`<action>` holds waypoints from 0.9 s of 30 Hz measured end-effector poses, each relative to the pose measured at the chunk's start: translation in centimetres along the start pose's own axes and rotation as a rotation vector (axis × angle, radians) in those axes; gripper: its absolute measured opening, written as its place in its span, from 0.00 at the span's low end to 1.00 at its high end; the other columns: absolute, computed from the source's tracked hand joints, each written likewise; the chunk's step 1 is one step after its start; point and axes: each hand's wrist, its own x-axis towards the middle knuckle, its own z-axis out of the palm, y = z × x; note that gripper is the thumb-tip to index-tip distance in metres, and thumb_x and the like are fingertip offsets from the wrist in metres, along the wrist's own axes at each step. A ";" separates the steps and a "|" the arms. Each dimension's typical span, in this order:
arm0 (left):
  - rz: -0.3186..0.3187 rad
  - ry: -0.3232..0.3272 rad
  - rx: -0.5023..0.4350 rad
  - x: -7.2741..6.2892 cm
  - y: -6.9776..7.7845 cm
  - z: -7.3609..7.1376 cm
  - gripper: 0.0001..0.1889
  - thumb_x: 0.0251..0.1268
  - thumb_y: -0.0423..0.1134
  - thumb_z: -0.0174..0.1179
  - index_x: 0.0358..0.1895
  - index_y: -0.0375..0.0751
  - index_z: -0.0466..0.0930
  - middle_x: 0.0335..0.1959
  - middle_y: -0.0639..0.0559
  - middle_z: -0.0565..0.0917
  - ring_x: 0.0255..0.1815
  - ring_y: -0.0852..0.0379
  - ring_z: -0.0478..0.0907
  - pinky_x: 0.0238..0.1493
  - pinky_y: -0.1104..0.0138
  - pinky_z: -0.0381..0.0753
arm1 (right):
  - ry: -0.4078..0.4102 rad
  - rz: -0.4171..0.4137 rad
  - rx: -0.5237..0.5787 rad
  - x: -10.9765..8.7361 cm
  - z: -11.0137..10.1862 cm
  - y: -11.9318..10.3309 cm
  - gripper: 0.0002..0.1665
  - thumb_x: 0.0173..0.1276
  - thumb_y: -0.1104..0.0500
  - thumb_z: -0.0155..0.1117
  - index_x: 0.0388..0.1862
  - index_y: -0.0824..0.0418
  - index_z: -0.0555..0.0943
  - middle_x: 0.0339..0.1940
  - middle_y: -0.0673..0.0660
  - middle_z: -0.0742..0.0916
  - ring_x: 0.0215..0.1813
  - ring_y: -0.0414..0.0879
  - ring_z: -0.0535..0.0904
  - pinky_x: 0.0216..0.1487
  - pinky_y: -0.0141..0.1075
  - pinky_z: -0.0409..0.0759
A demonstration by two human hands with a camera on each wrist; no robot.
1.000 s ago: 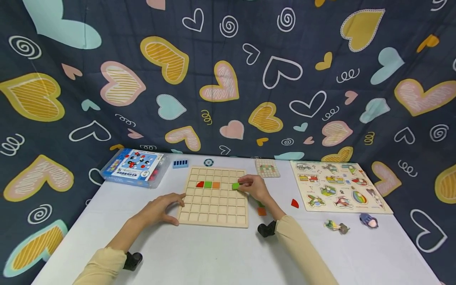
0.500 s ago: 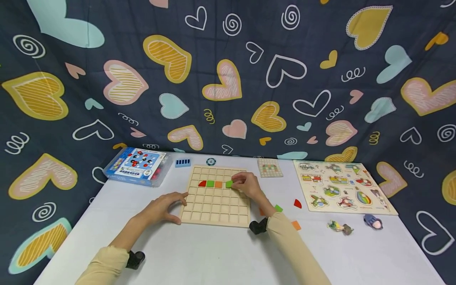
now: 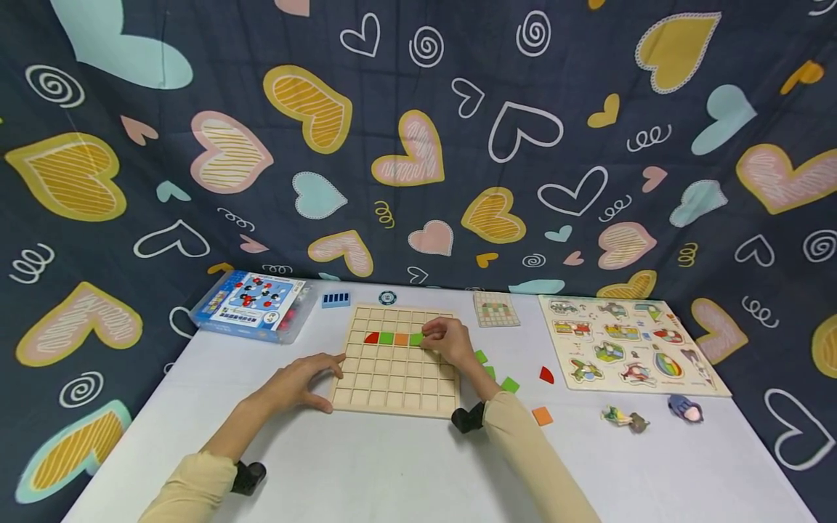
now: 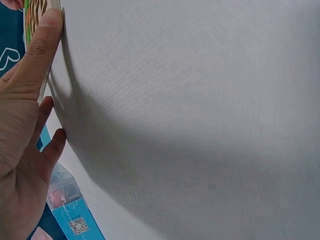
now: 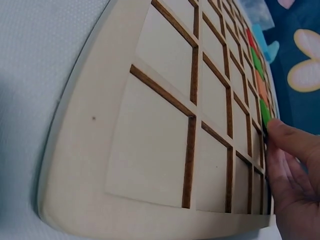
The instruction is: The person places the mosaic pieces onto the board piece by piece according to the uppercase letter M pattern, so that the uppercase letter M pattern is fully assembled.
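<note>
A wooden grid board (image 3: 395,381) lies on the white table. One row holds a red quarter-circle tile (image 3: 372,338), a green square tile (image 3: 386,338) and an orange square tile (image 3: 401,339). Right beside the orange one is a second green square tile (image 3: 415,339), level with that row; my right hand (image 3: 451,343) pinches it at its right side. In the right wrist view the thumb (image 5: 285,134) meets this tile's edge. My left hand (image 3: 297,381) rests at the board's left edge, thumb and fingers spread, steadying against its side (image 4: 56,5).
Right of the board lie several loose green tiles (image 3: 510,385), an orange tile (image 3: 542,415) and a red quarter-circle (image 3: 546,374). Behind are a pattern card (image 3: 496,309), a blue box (image 3: 251,306) and a chip (image 3: 387,298). Farther right are a picture puzzle (image 3: 628,349) and small figurines (image 3: 684,407).
My right hand has moved left over the board with the green tile, bringing it beside the orange one. The left hand stays at the board's edge. The head view has shifted slightly.
</note>
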 end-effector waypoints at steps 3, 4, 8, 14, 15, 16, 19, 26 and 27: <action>-0.002 -0.003 -0.006 0.1 0.2 0.0 0.26 0.38 0.46 0.76 0.45 0.50 0.76 0.66 0.44 0.72 0.67 0.41 0.66 0.63 0.46 0.68 | 0.003 -0.003 -0.001 -0.1 -0.1 0.1 0.13 0.54 0.71 0.72 0.40 0.70 0.83 0.37 0.63 0.88 0.37 0.53 0.86 0.38 0.35 0.84; -0.003 -0.003 -0.008 0.1 0.2 0.0 0.26 0.38 0.46 0.76 0.45 0.49 0.76 0.66 0.44 0.72 0.67 0.40 0.66 0.63 0.46 0.68 | 0.005 -0.007 0.000 -0.1 -0.2 0.1 0.13 0.54 0.71 0.72 0.40 0.70 0.82 0.37 0.63 0.88 0.37 0.53 0.86 0.38 0.35 0.84; -0.006 -0.005 -0.008 0.2 0.5 0.0 0.26 0.38 0.45 0.76 0.45 0.49 0.76 0.66 0.43 0.72 0.67 0.40 0.66 0.63 0.46 0.67 | 0.013 -0.018 0.011 -0.4 -0.6 0.2 0.13 0.55 0.71 0.71 0.40 0.72 0.82 0.37 0.64 0.88 0.38 0.54 0.86 0.38 0.36 0.84; 0.001 -0.006 0.009 0.3 0.6 0.0 0.26 0.38 0.45 0.76 0.45 0.48 0.77 0.66 0.43 0.72 0.66 0.40 0.67 0.63 0.47 0.68 | 0.019 -0.015 0.020 -1.3 -1.7 0.2 0.13 0.56 0.72 0.70 0.41 0.71 0.82 0.38 0.64 0.88 0.39 0.54 0.86 0.40 0.36 0.84; 0.002 -0.004 0.013 0.3 0.6 0.0 0.26 0.38 0.45 0.76 0.45 0.48 0.77 0.66 0.43 0.72 0.66 0.40 0.67 0.62 0.47 0.68 | 0.020 -0.012 0.021 -1.4 -2.0 0.3 0.13 0.56 0.72 0.70 0.41 0.71 0.82 0.37 0.64 0.88 0.39 0.54 0.86 0.40 0.35 0.83; 0.003 -0.003 0.016 0.3 0.6 0.0 0.26 0.38 0.46 0.76 0.45 0.48 0.77 0.66 0.43 0.72 0.66 0.40 0.67 0.62 0.47 0.69 | 0.022 -0.004 0.023 -1.6 -2.3 0.3 0.13 0.55 0.72 0.70 0.41 0.71 0.82 0.37 0.64 0.88 0.39 0.53 0.85 0.40 0.35 0.83; 0.007 0.002 0.019 0.2 0.5 0.0 0.26 0.38 0.46 0.76 0.45 0.48 0.77 0.66 0.43 0.72 0.66 0.41 0.67 0.62 0.47 0.69 | 0.027 0.019 0.027 -2.1 -3.2 0.6 0.14 0.55 0.72 0.70 0.42 0.70 0.82 0.38 0.64 0.87 0.40 0.52 0.86 0.40 0.35 0.83; 0.022 0.012 0.029 0.0 0.3 -0.1 0.27 0.37 0.45 0.77 0.45 0.48 0.77 0.65 0.43 0.73 0.65 0.41 0.68 0.61 0.47 0.70 | 0.061 0.132 0.081 -4.3 -6.5 1.3 0.17 0.57 0.71 0.70 0.47 0.68 0.82 0.44 0.65 0.86 0.43 0.50 0.85 0.42 0.33 0.83; 0.023 0.014 0.029 0.0 0.3 -0.1 0.27 0.37 0.45 0.77 0.45 0.48 0.77 0.65 0.43 0.73 0.65 0.41 0.68 0.61 0.46 0.70 | 0.071 0.140 0.107 -4.7 -7.1 1.4 0.18 0.57 0.71 0.69 0.48 0.70 0.81 0.45 0.67 0.86 0.44 0.50 0.85 0.43 0.33 0.83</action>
